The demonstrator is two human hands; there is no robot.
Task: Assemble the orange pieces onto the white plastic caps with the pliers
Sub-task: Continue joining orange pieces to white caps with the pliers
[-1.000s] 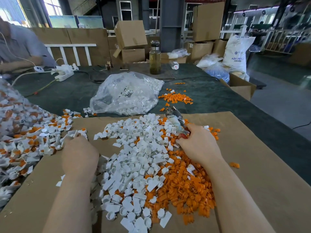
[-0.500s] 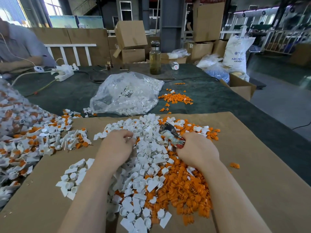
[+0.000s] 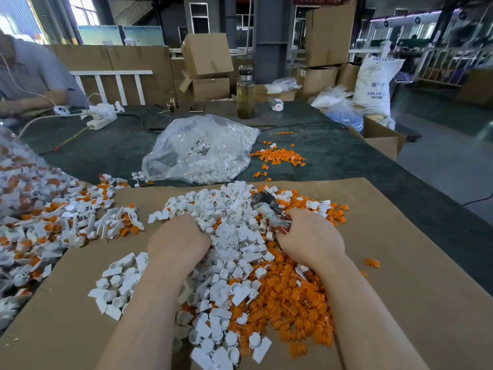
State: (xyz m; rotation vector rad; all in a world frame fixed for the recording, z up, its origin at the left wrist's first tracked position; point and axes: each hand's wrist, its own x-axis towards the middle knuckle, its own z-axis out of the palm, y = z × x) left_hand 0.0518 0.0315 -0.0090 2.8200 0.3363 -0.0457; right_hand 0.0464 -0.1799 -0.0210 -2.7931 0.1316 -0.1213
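A heap of white plastic caps lies on the brown cardboard sheet, with a heap of orange pieces beside it on the right. My left hand rests in the white caps with its fingers curled down into them; what they hold is hidden. My right hand grips the pliers by their red handles. The jaws point away from me over the caps.
Caps with orange pieces fitted are piled at the left. A clear bag of white caps and a small orange heap lie on the dark table behind. A bottle, power strips, boxes and a seated person are further back.
My left hand came from the left side of the cardboard to the middle of the white cap heap. My right hand drew the pliers slightly nearer and lower.
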